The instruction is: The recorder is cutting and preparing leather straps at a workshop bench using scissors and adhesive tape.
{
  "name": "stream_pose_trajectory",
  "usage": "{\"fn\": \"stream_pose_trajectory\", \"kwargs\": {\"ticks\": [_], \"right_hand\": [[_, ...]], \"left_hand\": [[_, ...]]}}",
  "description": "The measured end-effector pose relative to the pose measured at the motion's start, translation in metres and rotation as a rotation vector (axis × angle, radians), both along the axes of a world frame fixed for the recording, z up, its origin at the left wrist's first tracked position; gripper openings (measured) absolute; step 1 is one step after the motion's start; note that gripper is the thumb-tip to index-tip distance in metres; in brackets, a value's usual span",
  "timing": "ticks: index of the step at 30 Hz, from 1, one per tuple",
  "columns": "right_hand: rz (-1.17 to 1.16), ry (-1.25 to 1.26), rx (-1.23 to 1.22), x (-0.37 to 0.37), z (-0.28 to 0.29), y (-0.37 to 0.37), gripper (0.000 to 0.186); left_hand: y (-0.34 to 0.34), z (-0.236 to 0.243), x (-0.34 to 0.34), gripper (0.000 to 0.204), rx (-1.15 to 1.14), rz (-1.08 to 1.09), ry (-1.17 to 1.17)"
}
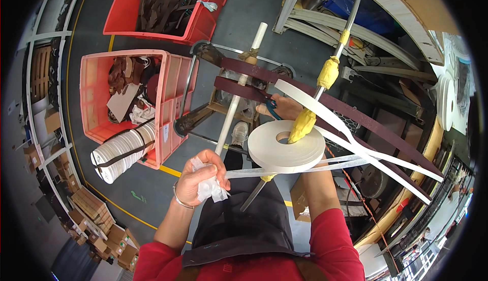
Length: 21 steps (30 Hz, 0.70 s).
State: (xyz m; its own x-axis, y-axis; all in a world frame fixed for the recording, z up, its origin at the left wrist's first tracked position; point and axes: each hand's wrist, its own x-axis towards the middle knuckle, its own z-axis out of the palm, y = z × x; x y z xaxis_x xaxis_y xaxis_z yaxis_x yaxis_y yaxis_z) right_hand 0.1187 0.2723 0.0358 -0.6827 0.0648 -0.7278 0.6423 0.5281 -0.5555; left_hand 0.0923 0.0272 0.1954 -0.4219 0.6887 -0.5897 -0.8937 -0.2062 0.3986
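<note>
My left hand (206, 174) is closed around a crumpled wad of thin white film (211, 185). From that wad a translucent strip (249, 172) stretches rightward, past the lower edge of a white tape roll (264, 149). The roll sits on a slanted metal rod (249, 198) padded with yellow wrapping (328, 72). Beyond the roll, my right hand (288, 108) grips teal-handled scissors (273, 109), close to the maroon bands; the roll hides part of that forearm. White bands (315, 100) and maroon bands (351, 111) run off to the lower right.
Maroon rolls (241, 89) hang on a white pole (229, 123) over a metal-framed stand. Left of it, a red crate (168, 103) holds scraps and a bundled white stack (124, 151); another red crate (195, 29) holds dark straps. A workbench frame (325, 19) stands right.
</note>
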Motion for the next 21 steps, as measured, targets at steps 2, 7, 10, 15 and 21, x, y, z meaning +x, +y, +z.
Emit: {"fn": "stream_pose_trajectory", "kwargs": {"ticks": [2, 7, 10, 15, 21], "right_hand": [[0.045, -0.023, 0.035, -0.007, 0.0, -0.001, 0.056], [0.053, 0.049, 0.066, 0.006, -0.004, -0.002, 0.056], [-0.032, 0.12, 0.037, 0.011, -0.006, -0.001, 0.054], [-0.104, 0.163, 0.07, 0.018, -0.009, -0.009, 0.052], [-0.186, 0.327, 0.155, 0.08, 0.004, -0.016, 0.052]], "left_hand": [[-0.001, 0.001, 0.0, 0.007, -0.02, 0.014, -0.005], [-0.001, 0.001, 0.002, 0.007, -0.02, 0.02, -0.01], [0.0, 0.001, 0.003, 0.007, -0.014, 0.026, -0.017], [-0.001, 0.001, 0.005, 0.007, -0.011, 0.022, -0.018], [0.0, 0.004, 0.007, 0.007, 0.002, 0.018, -0.034]]}}
